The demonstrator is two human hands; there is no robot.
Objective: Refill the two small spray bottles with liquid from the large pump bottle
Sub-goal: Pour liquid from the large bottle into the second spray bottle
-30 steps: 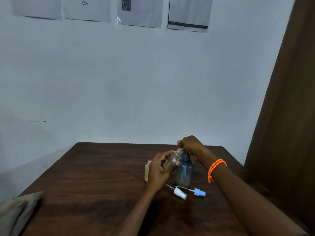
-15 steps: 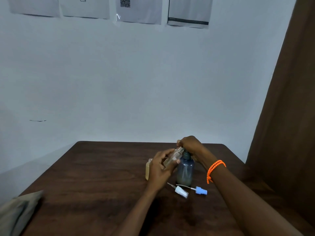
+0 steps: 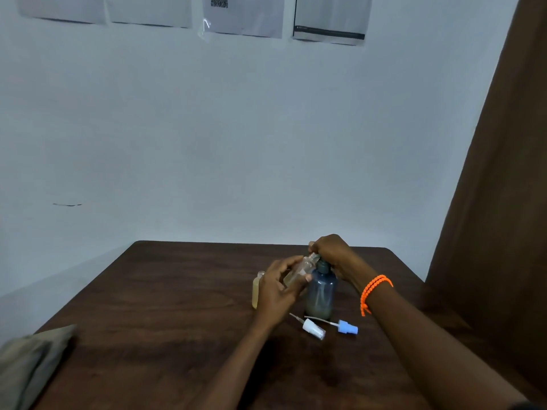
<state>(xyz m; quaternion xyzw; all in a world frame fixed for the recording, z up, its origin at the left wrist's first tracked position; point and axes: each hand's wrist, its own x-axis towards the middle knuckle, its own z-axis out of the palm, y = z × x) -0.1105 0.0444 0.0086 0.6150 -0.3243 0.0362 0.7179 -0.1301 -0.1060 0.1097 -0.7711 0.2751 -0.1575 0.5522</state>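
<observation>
While tilted, spray bottle (image 3: 299, 272) within left fingers (image 3: 291, 261)

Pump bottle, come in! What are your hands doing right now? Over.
Left hand holds small bottle tilted at the pump. Right hand on top of pump bottle. Second bottle stands open; two spray caps lie on table. Nothing blocking.

Your pump bottle (image 3: 321, 291) stands on the table (image 3: 165, 291), with one spray bottle (image 3: 256, 291) upright to its left, partly behind your left hand (image 3: 278, 291). That hand holds the other spray bottle (image 3: 300, 269) tilted, its mouth seemingly at the pump under your right hand (image 3: 333, 251). Two spray heads (image 3: 313, 329) lie in front of the pump bottle, a cloth (image 3: 29, 365) at the near left edge.
</observation>
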